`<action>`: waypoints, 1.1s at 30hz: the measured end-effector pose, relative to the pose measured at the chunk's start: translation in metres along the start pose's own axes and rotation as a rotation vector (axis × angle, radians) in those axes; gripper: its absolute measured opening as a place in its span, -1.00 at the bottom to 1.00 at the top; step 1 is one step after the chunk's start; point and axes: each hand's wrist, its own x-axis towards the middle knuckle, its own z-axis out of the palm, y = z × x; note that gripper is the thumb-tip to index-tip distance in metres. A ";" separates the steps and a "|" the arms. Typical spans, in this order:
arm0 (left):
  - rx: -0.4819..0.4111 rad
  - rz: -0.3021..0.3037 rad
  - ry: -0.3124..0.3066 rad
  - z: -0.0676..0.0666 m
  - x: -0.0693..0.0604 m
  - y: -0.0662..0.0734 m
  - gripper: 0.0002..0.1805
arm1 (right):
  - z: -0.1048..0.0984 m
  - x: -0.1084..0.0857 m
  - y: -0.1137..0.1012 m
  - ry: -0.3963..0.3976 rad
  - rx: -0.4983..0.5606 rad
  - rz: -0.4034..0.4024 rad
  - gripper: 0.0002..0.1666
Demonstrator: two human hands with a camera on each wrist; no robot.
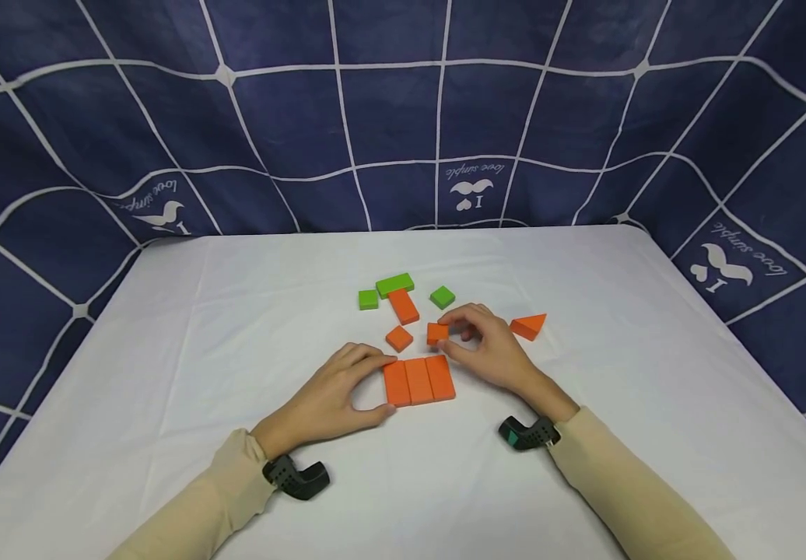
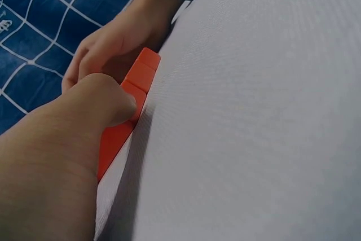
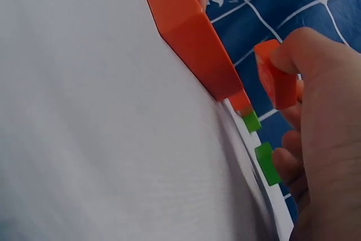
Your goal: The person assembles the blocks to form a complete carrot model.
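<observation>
Three orange rectangular blocks (image 1: 419,380) lie side by side in a row on the white cloth. My left hand (image 1: 333,393) pinches the leftmost one, thumb at its near end and fingers at its far end. In the left wrist view the left thumb (image 2: 121,105) presses against the orange row (image 2: 141,80). My right hand (image 1: 483,342) pinches a small orange block (image 1: 437,334) between thumb and fingers, just beyond the row. The right wrist view shows this small block (image 3: 273,74) raised off the cloth. Its far side is hidden by the fingers.
Beyond the row lie a small orange block (image 1: 399,338), an orange rectangular block (image 1: 404,306), a long green block (image 1: 394,285) and two small green blocks (image 1: 369,300). An orange triangular block (image 1: 528,326) sits right of my right hand. A navy checked curtain (image 1: 403,117) borders the table.
</observation>
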 end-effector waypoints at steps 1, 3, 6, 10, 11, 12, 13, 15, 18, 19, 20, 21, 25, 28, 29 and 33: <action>0.001 0.003 0.000 0.000 0.000 0.000 -0.29 | 0.000 -0.001 -0.001 0.002 0.005 -0.018 -0.64; -0.001 0.007 0.002 0.000 0.001 0.000 -0.29 | 0.001 -0.003 -0.002 0.004 0.012 -0.070 -0.66; -0.001 0.010 0.002 0.000 0.001 0.000 -0.29 | 0.003 -0.006 -0.005 -0.001 0.021 -0.157 -0.66; 0.003 0.016 0.005 0.000 0.001 0.000 -0.29 | 0.006 -0.009 -0.011 -0.035 0.006 -0.225 -0.64; 0.003 0.016 0.006 0.000 0.001 0.000 -0.30 | 0.006 -0.009 -0.012 -0.048 -0.002 -0.237 -0.63; 0.003 0.017 0.007 0.000 0.002 0.000 -0.30 | 0.007 -0.010 -0.014 -0.060 -0.008 -0.250 -0.63; 0.003 0.018 0.007 0.000 0.002 0.000 -0.30 | 0.008 -0.011 -0.016 -0.073 -0.013 -0.263 -0.62; 0.003 0.016 0.005 0.000 0.002 0.000 -0.30 | 0.009 -0.012 -0.019 -0.095 -0.019 -0.291 -0.62; 0.006 0.013 0.001 0.000 0.002 0.000 -0.30 | 0.012 -0.014 -0.023 -0.123 -0.017 -0.326 -0.64; 0.007 0.012 0.000 0.001 0.001 -0.001 -0.30 | 0.013 -0.014 -0.023 -0.133 -0.015 -0.332 -0.65; 0.007 0.011 0.000 0.001 0.001 -0.001 -0.30 | 0.014 -0.015 -0.024 -0.144 -0.014 -0.338 -0.65; 0.007 0.011 0.002 0.001 0.001 -0.001 -0.30 | 0.014 -0.015 -0.025 -0.156 -0.017 -0.345 -0.64; 0.002 0.011 0.008 0.001 0.000 -0.001 -0.31 | 0.016 -0.017 -0.028 -0.195 -0.049 -0.374 -0.58; 0.001 0.016 0.013 0.001 0.000 -0.001 -0.31 | 0.016 -0.019 -0.031 -0.213 -0.070 -0.398 -0.57; -0.001 0.018 0.013 0.001 0.000 -0.001 -0.32 | 0.016 -0.019 -0.032 -0.219 -0.075 -0.407 -0.59; -0.002 0.024 0.011 0.001 0.001 -0.001 -0.32 | 0.017 -0.021 -0.038 -0.262 -0.099 -0.443 -0.65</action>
